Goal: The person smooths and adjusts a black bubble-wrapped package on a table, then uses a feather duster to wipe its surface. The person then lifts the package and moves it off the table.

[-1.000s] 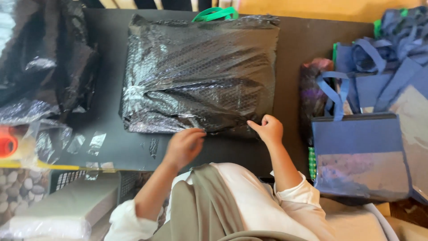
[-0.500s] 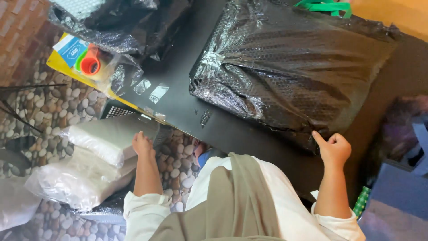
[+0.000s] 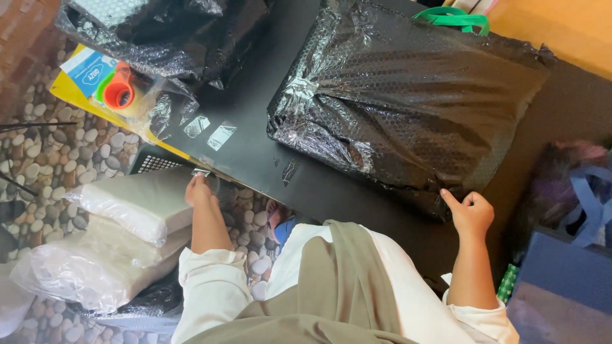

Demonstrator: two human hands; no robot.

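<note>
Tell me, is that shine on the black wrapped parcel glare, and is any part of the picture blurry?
In the head view, yes: daylight glints white off the crinkled black bubble-wrapped parcel and off the tape strips on the black table. The left hand and right hand look fairly sharp; the blue bags at the right edge are soft and smeared.

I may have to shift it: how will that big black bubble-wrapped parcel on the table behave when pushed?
The black bubble-wrapped parcel probably slides rather than rolls, since it lies flat and broad. Its glossy, wrinkled wrap looks slippery and soft to grip. The right hand touches its near edge.
</note>
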